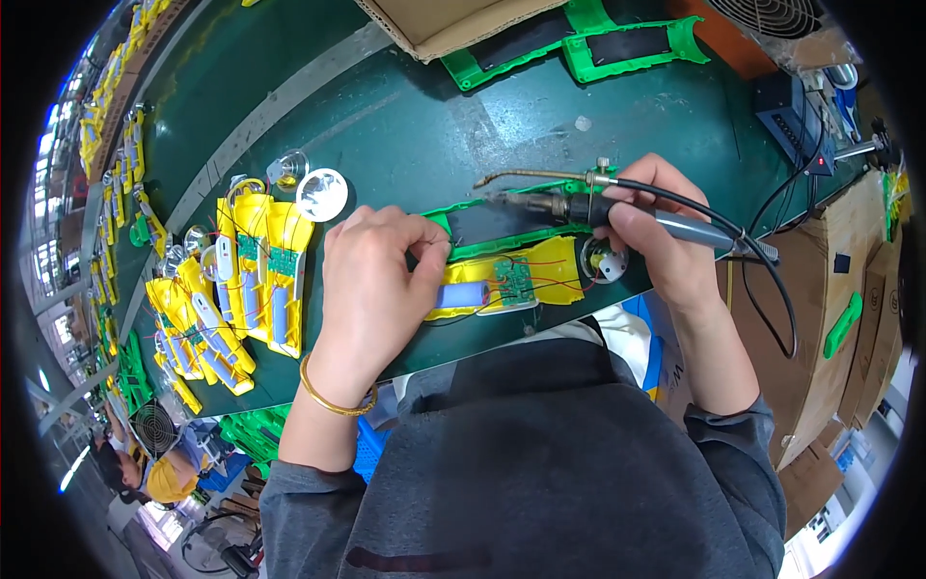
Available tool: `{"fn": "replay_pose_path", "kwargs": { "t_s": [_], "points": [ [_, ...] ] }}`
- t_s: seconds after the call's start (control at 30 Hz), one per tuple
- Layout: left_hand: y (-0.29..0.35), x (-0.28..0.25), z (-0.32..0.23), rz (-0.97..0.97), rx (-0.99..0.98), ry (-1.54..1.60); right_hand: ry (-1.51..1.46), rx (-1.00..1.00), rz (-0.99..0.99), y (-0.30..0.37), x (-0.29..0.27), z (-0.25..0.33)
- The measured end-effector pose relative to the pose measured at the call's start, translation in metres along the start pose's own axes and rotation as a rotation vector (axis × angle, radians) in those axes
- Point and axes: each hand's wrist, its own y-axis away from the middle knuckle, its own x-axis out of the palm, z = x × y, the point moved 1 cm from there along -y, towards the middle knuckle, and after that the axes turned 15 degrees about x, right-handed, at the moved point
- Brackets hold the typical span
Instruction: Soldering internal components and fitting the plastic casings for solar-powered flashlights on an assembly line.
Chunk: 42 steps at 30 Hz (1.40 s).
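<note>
My right hand [666,236] grips a soldering iron [690,229] with a brass solder-feed tube [521,175] above its dark barrel. The tip points left over a green plastic casing half [473,228] with a black inlay. My left hand [376,280], a gold bangle at its wrist, is closed in a pinch at the casing's left end. What lies between those fingertips is hidden. Nearer to me is a yellow casing half [555,270] holding a purple battery cell [463,294], a green circuit board [514,281] and thin wires. A round reflector [605,261] sits at its right end.
Several yellow casing halves [256,207] with cells and boards lie at left, beside a silver reflector [321,196]. Green casings [627,46] and a cardboard box [434,24] are at the far side. A blue power unit [791,121] stands right, with cables hanging nearby.
</note>
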Motion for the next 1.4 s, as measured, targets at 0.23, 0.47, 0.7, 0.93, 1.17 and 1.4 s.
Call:
{"fn": "replay_pose_path", "kwargs": {
  "t_s": [0.23,0.47,0.7,0.93,1.17,1.4],
  "points": [
    [-0.006,0.002,-0.005,0.083,0.037,-0.178,0.18,-0.03,0.084,0.001,0.004,0.007],
    [-0.008,0.002,0.001,0.055,-0.022,0.057,0.137,0.077,0.122,-0.003,0.003,0.005],
    [-0.01,0.005,-0.004,0.079,0.058,-0.176,0.226,-0.075,0.146,-0.01,0.003,-0.002],
    [-0.012,0.005,-0.005,0.09,0.06,-0.228,0.253,-0.022,0.18,-0.012,0.004,0.001],
    [-0.012,0.003,-0.004,0.101,0.061,-0.206,0.243,0.073,0.169,-0.013,0.003,0.002],
    [-0.013,0.002,-0.006,0.122,0.067,-0.248,0.218,0.032,0.136,-0.01,0.002,0.003]
  ]
}}
